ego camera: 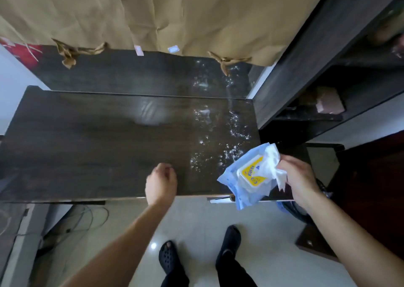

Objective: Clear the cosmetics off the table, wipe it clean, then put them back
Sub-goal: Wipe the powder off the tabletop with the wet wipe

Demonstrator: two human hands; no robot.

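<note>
The dark wooden table (98, 146) carries no cosmetics; white powdery specks (214, 146) are scattered over its right part. A light-blue wet-wipe pack (247, 177) with a yellow label hangs at the table's front right corner. My right hand (299, 177) is shut on a white wipe (275, 166) that sticks out of the pack's opening. My left hand (161, 181) hovers over the front edge of the table with its fingers loosely curled and nothing in it.
A mirror (142, 72) partly covered by brown paper (175, 15) stands behind the table. A dark shelf unit (328, 72) rises at the right. Cables (87, 219) lie on the floor under the table's left side. My feet (196, 256) stand on pale tiles.
</note>
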